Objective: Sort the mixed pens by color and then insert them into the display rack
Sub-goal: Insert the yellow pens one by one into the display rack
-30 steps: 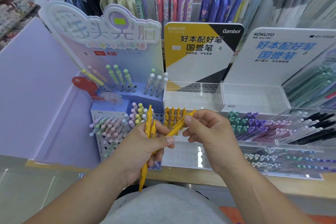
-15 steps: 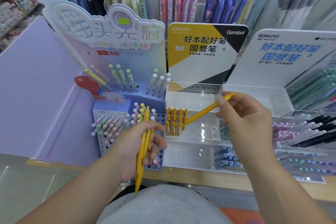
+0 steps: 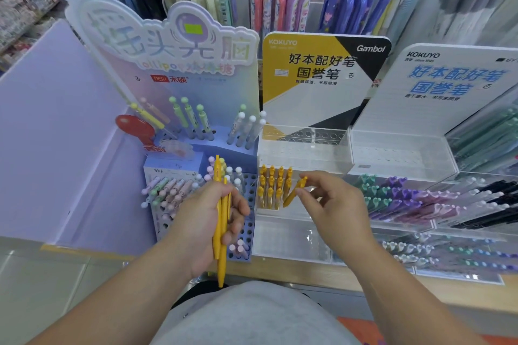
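At the clear rack (image 3: 304, 154), right hand (image 3: 333, 204) hides a yellow pen's (image 3: 293, 194) clip.

What we cannot make out

Our left hand (image 3: 207, 221) covers the middles of its yellow pens (image 3: 220, 232); the black pens (image 3: 499, 204) run off the right edge.

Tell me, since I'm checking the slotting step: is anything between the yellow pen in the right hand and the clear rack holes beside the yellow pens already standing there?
Nothing visible. The right hand holds the yellow pen tilted, right beside the standing yellow pens.
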Available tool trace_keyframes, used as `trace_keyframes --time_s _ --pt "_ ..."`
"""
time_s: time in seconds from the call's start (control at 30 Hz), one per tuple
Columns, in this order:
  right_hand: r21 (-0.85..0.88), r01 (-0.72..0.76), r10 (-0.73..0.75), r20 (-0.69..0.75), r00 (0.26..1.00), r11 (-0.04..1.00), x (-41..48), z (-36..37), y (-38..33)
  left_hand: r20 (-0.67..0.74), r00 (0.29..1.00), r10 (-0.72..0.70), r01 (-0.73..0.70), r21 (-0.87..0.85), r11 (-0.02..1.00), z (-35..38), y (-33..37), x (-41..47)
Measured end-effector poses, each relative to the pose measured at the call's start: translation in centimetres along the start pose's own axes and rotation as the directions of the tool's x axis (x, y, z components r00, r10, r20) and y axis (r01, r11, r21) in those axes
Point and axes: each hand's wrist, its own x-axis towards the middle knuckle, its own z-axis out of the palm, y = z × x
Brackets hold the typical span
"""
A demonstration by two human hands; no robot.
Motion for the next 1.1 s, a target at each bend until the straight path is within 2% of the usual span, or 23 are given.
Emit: trace_keyframes --time_s 0.17,0.37,0.7,0.83,0.9,0.97,1.03,1.1 --pt "-0.086 0.073 -0.069 0.048 0.996 0.994 -0.5 1.6 0.9 -0.016 0.996 0.082 -0.083 -0.020 0.996 0.2 0.2 -0.2" --pt "-0.175 0.135 -0.128 0.053 0.990 0.975 -0.7 2.7 1.4 -0.008 0.995 0.098 -0.097 0.037 0.995 0.2 0.2 -0.4" --pt "-0.201 0.096 -0.074 0.114 0.991 0.975 -0.8 2.5 1.2 0.049 0.997 0.055 -0.053 -0.033 0.998 0.0 -0.4 -0.2" --pt "-0.227 0.122 -0.090 0.144 0.985 0.966 -0.9 1.3 0.2 0.124 0.988 0.090 -0.097 0.048 0.994 0.3 -0.4 -0.5" --pt "-0.155 0.068 -0.050 0.117 0.992 0.986 -0.9 0.2 -0.7 0.156 0.984 0.085 -0.098 0.075 0.992 0.6 -0.4 -0.6" --pt "0.063 -0.065 0.058 0.097 0.994 0.996 -0.7 -0.9 -1.9 0.178 0.981 0.072 -0.089 0.091 0.992 0.9 -0.4 -0.7" --pt "0.347 -0.196 0.151 0.153 0.977 0.917 -0.3 -1.8 -3.3 0.215 0.975 0.061 -0.083 0.096 0.992 1.3 -0.4 -0.8" --pt "0.514 -0.263 0.154 0.245 0.957 0.816 -0.2 -2.6 -4.4 0.281 0.959 0.048 -0.080 0.101 0.992 1.8 -0.4 -1.0"
